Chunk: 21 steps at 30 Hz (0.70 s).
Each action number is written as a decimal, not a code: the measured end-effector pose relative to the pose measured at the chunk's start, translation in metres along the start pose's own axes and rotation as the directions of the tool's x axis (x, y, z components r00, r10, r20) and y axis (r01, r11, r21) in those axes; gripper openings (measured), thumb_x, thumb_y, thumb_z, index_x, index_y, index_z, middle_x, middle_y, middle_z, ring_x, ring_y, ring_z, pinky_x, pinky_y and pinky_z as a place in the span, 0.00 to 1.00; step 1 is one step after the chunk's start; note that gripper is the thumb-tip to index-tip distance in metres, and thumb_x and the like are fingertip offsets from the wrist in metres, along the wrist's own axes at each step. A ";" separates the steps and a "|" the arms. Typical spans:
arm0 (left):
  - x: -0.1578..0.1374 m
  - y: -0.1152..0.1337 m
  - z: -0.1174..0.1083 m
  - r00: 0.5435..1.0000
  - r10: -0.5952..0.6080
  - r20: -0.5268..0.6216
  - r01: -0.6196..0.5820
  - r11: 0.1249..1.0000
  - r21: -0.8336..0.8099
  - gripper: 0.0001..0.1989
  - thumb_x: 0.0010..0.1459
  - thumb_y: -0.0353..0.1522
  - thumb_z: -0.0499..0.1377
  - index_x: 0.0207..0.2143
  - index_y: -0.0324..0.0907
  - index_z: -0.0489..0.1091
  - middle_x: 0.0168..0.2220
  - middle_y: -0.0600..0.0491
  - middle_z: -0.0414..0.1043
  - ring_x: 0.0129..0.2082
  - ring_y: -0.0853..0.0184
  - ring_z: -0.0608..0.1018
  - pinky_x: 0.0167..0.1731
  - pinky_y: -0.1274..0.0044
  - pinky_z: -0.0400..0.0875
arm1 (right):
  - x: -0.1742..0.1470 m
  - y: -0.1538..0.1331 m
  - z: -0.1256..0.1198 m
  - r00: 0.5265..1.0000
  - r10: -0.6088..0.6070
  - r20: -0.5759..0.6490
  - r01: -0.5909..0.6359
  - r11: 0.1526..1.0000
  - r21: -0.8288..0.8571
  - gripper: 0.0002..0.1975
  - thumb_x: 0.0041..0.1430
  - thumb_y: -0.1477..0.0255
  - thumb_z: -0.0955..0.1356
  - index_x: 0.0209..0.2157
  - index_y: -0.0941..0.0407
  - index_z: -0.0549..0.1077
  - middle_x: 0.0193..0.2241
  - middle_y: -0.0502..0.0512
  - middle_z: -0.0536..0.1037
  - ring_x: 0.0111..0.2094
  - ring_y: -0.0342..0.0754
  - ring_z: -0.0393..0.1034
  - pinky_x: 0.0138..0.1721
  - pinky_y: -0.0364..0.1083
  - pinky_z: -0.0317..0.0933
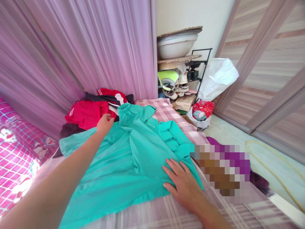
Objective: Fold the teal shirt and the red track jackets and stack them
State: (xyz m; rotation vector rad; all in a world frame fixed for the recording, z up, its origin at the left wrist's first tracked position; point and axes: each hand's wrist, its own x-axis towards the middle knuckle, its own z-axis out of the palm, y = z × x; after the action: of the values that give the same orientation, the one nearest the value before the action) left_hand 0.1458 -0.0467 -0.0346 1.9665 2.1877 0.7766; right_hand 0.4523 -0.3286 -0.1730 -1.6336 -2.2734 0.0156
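A turquoise garment (147, 149) with a gathered elastic band at its far end lies spread on the bed, its surface creased. Along its right side, one part is bunched into folds. My right hand (182, 183) rests flat on the lower right of the cloth, fingers spread. Farther off, my left hand (105, 123) is over the garment's far left part, near the gathered band. Its fingers are curled in, and whatever they may pinch is hidden. Just beyond that hand lies a heap of red and dark clothes (87, 113).
A plaid sheet (154, 210) covers the bed. Pink patterned bedding (14, 152) lies at left, below a purple curtain (107, 47). A shoe rack (202, 70) with basins (177, 44) and bags stands beyond the bed. Sliding wardrobe doors (269, 63) are at right. One patch is blurred.
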 end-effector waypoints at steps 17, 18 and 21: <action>0.050 0.091 -0.047 0.934 0.048 0.355 -0.025 0.997 -0.071 0.19 0.69 0.37 0.48 0.57 0.36 0.63 0.49 0.45 0.77 0.37 0.71 0.80 0.39 0.78 0.72 | -0.003 0.011 0.013 0.939 0.218 -0.265 -0.155 0.959 0.238 0.24 0.68 0.63 0.61 0.63 0.51 0.63 0.64 0.60 0.63 0.64 0.56 0.58 0.60 0.59 0.59; 0.050 0.086 -0.062 0.941 0.052 0.335 -0.004 0.990 -0.143 0.20 0.71 0.37 0.46 0.59 0.36 0.59 0.53 0.44 0.75 0.38 0.72 0.79 0.40 0.77 0.72 | -0.002 0.012 0.017 0.911 0.274 -0.309 -0.191 0.943 0.273 0.25 0.68 0.63 0.60 0.64 0.53 0.61 0.64 0.62 0.64 0.63 0.56 0.59 0.60 0.59 0.60; 0.049 0.071 -0.108 0.954 0.052 0.294 0.070 0.918 -0.390 0.24 0.71 0.42 0.43 0.61 0.35 0.57 0.60 0.41 0.68 0.45 0.71 0.78 0.47 0.73 0.69 | 0.003 0.016 0.024 0.868 0.342 -0.359 -0.229 0.919 0.322 0.30 0.66 0.62 0.62 0.66 0.55 0.57 0.62 0.64 0.66 0.62 0.57 0.60 0.59 0.60 0.60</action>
State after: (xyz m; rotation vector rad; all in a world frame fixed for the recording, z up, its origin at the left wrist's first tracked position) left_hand 0.1590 -0.0305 0.1022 1.7356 1.7061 0.7858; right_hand 0.4592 -0.3160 -0.1979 -1.6334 -1.6226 0.0480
